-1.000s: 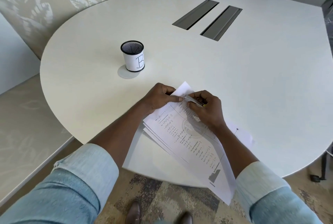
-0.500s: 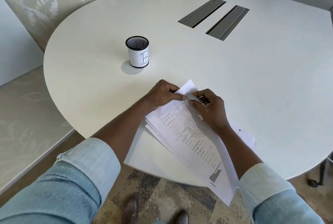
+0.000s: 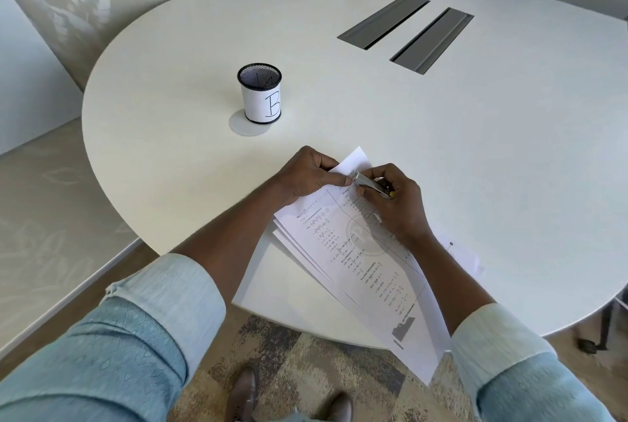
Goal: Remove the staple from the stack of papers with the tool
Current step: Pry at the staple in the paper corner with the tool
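Papers point(image 3: 360, 262) fanned out on white surface point(image 3: 475, 149), near edge, lower sheets hanging past rim toward floor. Top corner of stack pinned under left hand point(image 3: 306, 173), thumb and curled fingers closed on upper-left edge of sheets. Right hand point(image 3: 394, 200) just beside it, closed around metal tool point(image 3: 370, 183), a slim silver staple remover with a bit of yellow showing at the rear end. Tool angled up and left, front tip pressed to top corner of stack, right at left thumb tip. Staple itself too small to make out; tool tip resting where corner is held. Grip of both hands tight, neither open: left on paper, right on tool. Printed top sheet lying diagonally, lower end toward right sleeve. Further left and well apart from stack, black mesh cup point(image 3: 260, 93) wrapped in white label marked "B", upright. Two grey slots point(image 3: 404, 29) set in surface at far side. Brown shoes point(image 3: 243, 394) on patterned carpet below.
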